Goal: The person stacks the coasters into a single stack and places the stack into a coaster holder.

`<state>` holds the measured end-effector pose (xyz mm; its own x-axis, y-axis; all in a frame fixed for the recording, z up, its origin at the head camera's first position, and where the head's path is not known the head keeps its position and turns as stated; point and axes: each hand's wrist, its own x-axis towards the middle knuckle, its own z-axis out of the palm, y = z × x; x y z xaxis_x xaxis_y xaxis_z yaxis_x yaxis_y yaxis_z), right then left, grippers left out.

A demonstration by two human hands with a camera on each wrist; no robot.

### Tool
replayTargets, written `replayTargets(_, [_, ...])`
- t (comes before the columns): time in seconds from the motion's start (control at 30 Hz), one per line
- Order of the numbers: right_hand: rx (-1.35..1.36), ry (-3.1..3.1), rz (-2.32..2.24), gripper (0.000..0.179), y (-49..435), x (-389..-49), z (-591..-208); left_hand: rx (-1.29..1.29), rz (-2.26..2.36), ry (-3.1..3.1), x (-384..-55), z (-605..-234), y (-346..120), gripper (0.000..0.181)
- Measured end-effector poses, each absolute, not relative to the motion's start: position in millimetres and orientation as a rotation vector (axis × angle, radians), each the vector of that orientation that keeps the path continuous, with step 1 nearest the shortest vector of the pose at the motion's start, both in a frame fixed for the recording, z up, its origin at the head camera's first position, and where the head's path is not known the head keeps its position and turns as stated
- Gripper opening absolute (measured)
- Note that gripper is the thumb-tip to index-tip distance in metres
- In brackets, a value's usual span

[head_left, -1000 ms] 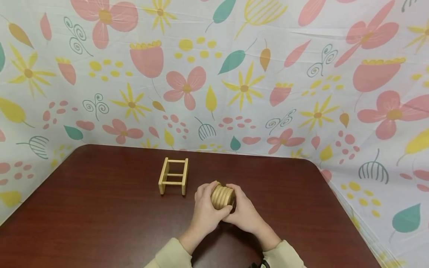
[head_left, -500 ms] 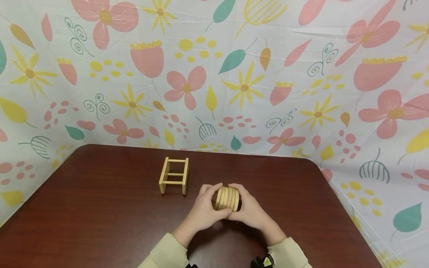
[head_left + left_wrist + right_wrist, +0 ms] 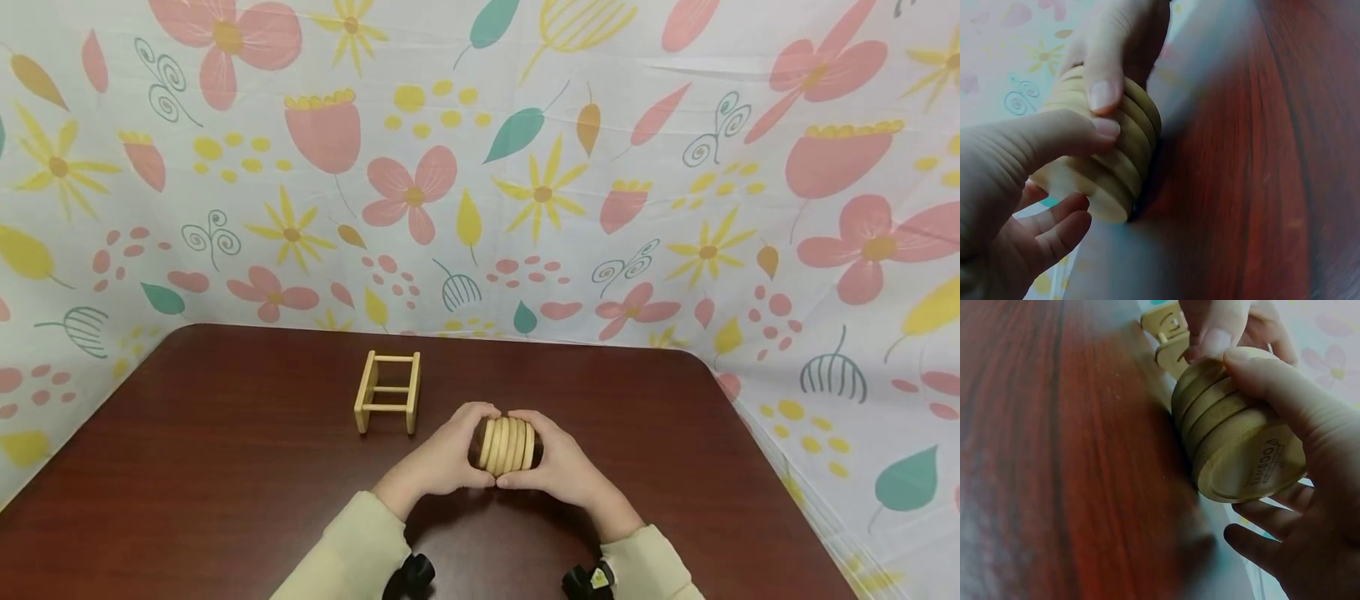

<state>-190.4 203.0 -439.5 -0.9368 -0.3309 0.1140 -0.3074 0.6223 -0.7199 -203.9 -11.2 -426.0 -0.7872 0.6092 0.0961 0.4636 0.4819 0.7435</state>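
A stack of several round bamboo coasters lies on its side between both hands, with the edges facing me. My left hand grips the left end of the stack, its thumb on the near edges. From the other end my right hand holds it, the thumb tips almost meeting. In the right wrist view the end coaster carries printed "BAMBOO" lettering. The left wrist view shows the plain outer coaster beside the left fingers. Whether the stack touches the table cannot be told.
A small wooden rack with side posts and crossbars stands farther back on the dark red-brown table, left of the hands. Behind the table hangs a white cloth patterned with flowers and leaves.
The coaster stack has turned from a tilt to lie nearly level across my view and shifted slightly right. My left forearm has swung outward to the left. The rack stays put.
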Motion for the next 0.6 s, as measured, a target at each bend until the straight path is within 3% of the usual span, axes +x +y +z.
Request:
replayTargets(0.4, [-0.577,2.738,-1.258,0.096,199,-191,-440,0.948,1.012,2.577,-217,-424,-11,0.089])
replayTargets(0.6, [-0.602,2.757,-1.261,0.087,197,-193,-440,0.953,1.024,2.582,-218,-427,-10,0.087])
